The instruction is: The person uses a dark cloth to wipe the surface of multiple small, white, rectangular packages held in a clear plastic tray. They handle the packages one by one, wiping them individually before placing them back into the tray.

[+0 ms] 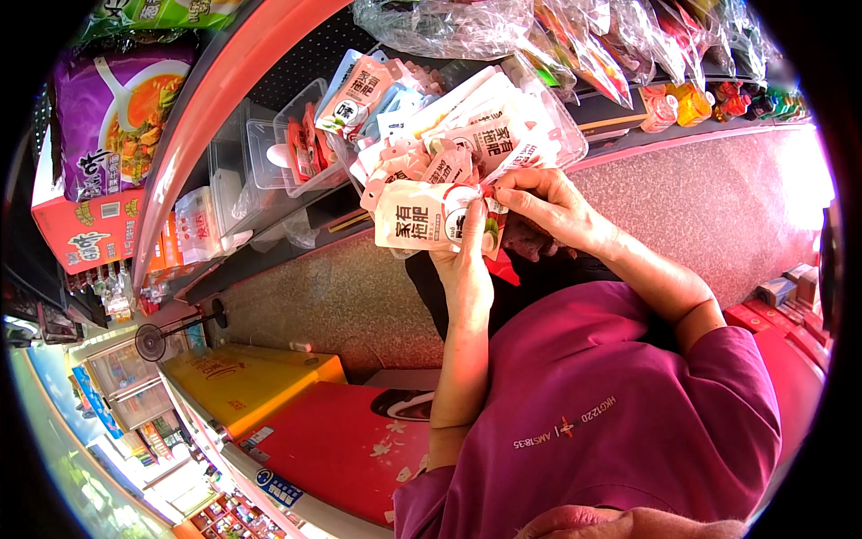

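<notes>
A small cream-coloured snack pouch [409, 216] with dark print is in my left hand [465, 283], the thumb pressed along its front. At the pouch's right end, my right hand [558, 211] pinches the edge with thumb and fingertips. Right behind it, a clear plastic tub [575, 135] is heaped with similar pink and cream pouches [489, 135]. One more pouch [362, 94] leans at the left of the heap, among light-blue packets. Part of the held pouch is hidden by my fingers.
Left of the heap, a clear tub [325, 180] holds red packets. Wrapped bags [449, 29] and colourful bottles [691, 101] line the shelf's far side. A purple noodle bag [126, 121] rests on a red carton [85, 234] at left. Yellow [260, 382] and red [314, 449] boxes stand below.
</notes>
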A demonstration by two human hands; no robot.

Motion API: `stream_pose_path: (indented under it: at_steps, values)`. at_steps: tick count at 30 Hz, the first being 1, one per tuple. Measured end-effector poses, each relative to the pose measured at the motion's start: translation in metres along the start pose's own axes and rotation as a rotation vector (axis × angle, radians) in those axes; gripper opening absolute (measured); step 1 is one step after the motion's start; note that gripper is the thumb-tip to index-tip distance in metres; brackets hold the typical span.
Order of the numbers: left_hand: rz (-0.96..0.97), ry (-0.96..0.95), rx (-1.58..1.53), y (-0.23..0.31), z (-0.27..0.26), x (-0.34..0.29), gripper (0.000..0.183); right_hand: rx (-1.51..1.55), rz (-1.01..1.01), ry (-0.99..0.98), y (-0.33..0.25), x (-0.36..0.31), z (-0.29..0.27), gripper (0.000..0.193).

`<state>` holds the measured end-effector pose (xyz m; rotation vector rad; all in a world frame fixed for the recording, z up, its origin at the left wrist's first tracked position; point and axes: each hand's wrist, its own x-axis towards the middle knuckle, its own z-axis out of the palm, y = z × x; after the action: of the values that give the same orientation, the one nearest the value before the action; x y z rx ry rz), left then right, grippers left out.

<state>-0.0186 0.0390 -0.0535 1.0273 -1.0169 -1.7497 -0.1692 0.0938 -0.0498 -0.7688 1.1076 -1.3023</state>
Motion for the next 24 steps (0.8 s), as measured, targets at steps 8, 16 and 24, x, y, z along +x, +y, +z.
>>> stream_pose_path:
  at_steps: [8,16,24]
  values:
    - [-0.011,0.004,0.026,-0.0021,-0.0027,0.0017,0.029,-0.013,-0.067,-0.004,-0.0010,0.0013,0.0007,0.027]
    - [-0.013,0.000,0.001,-0.0003,-0.0007,0.0011,0.030,-0.019,-0.053,-0.009,0.0002,0.0012,-0.0002,0.028]
    - [-0.002,-0.004,-0.008,-0.0021,-0.0021,0.0018,0.028,-0.025,-0.033,-0.030,0.0015,0.0010,-0.0024,0.029]
